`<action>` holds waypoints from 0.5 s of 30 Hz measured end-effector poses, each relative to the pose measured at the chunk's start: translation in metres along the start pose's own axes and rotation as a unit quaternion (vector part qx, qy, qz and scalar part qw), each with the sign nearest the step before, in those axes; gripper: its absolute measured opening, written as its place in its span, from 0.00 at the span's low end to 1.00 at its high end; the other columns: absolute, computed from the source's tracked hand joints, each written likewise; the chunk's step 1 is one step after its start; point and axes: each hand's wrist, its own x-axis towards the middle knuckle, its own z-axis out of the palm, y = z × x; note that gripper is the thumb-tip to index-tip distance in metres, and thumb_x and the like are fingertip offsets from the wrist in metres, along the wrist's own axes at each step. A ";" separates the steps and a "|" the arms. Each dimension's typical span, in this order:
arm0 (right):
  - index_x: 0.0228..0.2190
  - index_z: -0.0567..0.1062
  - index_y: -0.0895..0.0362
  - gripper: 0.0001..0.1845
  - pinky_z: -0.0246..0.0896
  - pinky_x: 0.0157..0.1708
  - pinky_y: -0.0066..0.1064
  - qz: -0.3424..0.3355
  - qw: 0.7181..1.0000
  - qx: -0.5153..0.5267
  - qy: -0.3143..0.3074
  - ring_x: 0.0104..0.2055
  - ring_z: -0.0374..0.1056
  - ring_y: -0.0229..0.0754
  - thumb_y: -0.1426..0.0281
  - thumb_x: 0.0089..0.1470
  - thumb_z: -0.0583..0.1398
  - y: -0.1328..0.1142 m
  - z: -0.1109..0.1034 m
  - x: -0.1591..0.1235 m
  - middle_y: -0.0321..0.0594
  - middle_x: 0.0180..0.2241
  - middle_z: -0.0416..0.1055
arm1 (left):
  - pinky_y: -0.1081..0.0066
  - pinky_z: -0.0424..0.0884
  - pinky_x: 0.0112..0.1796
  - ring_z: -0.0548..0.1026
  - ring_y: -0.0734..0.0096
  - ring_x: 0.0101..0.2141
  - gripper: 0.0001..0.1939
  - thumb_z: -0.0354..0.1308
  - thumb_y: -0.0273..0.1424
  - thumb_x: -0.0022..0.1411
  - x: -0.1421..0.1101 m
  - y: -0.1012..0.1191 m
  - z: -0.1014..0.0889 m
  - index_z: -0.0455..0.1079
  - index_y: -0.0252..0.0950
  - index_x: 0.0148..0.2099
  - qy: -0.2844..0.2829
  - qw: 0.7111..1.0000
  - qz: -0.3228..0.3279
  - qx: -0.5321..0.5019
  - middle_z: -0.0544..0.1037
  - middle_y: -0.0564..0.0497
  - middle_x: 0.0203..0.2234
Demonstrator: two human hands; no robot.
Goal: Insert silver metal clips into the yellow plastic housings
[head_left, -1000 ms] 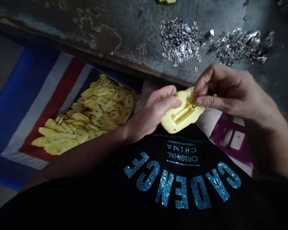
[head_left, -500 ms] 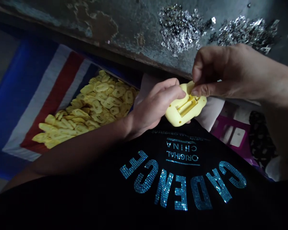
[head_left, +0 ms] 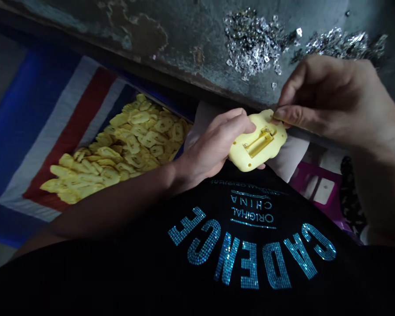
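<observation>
My left hand (head_left: 213,147) grips a moulded yellow plastic piece (head_left: 245,158) from its left side, fingers curled over its edge. A gold-coloured metal clip (head_left: 258,144) sits in a recess on the piece's upward face. My right hand (head_left: 329,98) pinches the piece's upper right edge between thumb and fingers. Whatever lies under those fingertips is hidden. Beyond my left forearm, a heap of similar yellow pieces (head_left: 134,140) lies on striped woven plastic sheeting (head_left: 52,131).
Two heaps of small silver metal parts (head_left: 253,44) (head_left: 342,46) lie on a worn, rusty metal surface (head_left: 184,52). A white cloth (head_left: 291,156) and a magenta object (head_left: 316,188) lie below its edge. My black sparkly-lettered shirt (head_left: 250,259) fills the lower view.
My right hand has shifted up and right along the yellow piece's edge, and the piece has turned slightly. The whole view has tilted a little with my head.
</observation>
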 end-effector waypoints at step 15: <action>0.47 0.91 0.39 0.13 0.82 0.53 0.45 -0.055 0.974 -0.196 0.097 0.51 0.84 0.49 0.71 0.74 0.68 -0.001 0.033 -0.051 0.37 0.48 0.85 | 0.57 0.89 0.29 0.87 0.57 0.32 0.13 0.65 0.33 0.66 -0.001 -0.001 0.004 0.61 0.41 0.37 0.003 1.000 0.002 0.013 0.79 0.50 0.35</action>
